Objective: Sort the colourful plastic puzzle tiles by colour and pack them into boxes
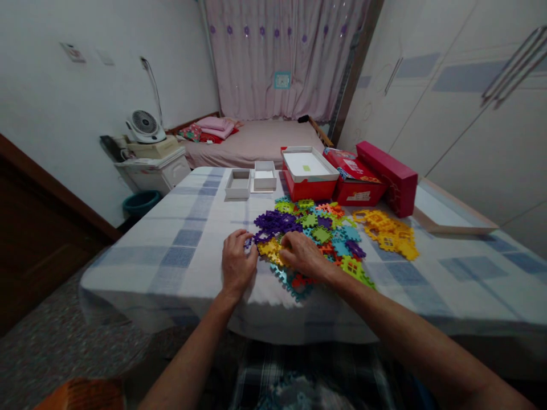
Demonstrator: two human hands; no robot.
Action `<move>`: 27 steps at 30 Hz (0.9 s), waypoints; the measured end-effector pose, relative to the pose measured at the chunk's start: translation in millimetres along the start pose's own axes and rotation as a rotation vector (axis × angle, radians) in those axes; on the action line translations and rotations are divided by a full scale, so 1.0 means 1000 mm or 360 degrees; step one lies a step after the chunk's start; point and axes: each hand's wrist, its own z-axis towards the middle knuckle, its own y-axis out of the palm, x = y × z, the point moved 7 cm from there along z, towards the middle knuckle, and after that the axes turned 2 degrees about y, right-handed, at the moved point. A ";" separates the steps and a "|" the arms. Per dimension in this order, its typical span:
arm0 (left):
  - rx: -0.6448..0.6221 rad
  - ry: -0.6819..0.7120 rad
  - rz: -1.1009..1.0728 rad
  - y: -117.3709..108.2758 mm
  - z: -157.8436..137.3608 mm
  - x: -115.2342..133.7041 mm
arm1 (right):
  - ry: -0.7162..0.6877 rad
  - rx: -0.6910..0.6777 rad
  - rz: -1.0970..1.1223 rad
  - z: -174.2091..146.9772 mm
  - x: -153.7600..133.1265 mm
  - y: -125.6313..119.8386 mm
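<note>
A loose heap of interlocking plastic building pieces in several colours lies on the cloth in front of me. My left hand (238, 261) rests at its left side, thumb and fingers closed around a small purple piece (248, 243) that is mostly covered. Over the near side of the heap, my right hand (301, 254) has its fingers bent down onto a yellow piece (284, 256); the fingertips are partly hidden. Between the hands lie more yellow pieces (269, 248). A cluster of purple pieces (276, 222) sits just beyond them, with green pieces (321, 234) to its right.
Orange-yellow pieces (388, 233) form a separate pile on the right. Behind the heap stand two small grey-white boxes (238, 183), a red box with a white tray (310, 165) on top, another red box (356, 179) and a long crimson box (391, 176). A shallow tray (448, 210) lies far right.
</note>
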 end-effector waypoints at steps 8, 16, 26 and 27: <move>-0.0444 0.0169 0.0176 0.011 -0.020 0.016 | -0.0071 -0.0125 -0.0069 -0.004 -0.010 0.001; -0.0592 0.0247 0.0399 0.023 -0.011 0.020 | 0.0023 -0.0022 0.0108 0.003 -0.005 -0.003; -0.0414 -0.0113 -0.0095 0.011 0.007 0.003 | -0.0124 0.0304 0.0628 0.006 -0.006 -0.023; -0.0424 -0.0179 -0.0226 0.010 0.008 0.003 | -0.0136 0.0325 0.0720 0.006 -0.006 -0.026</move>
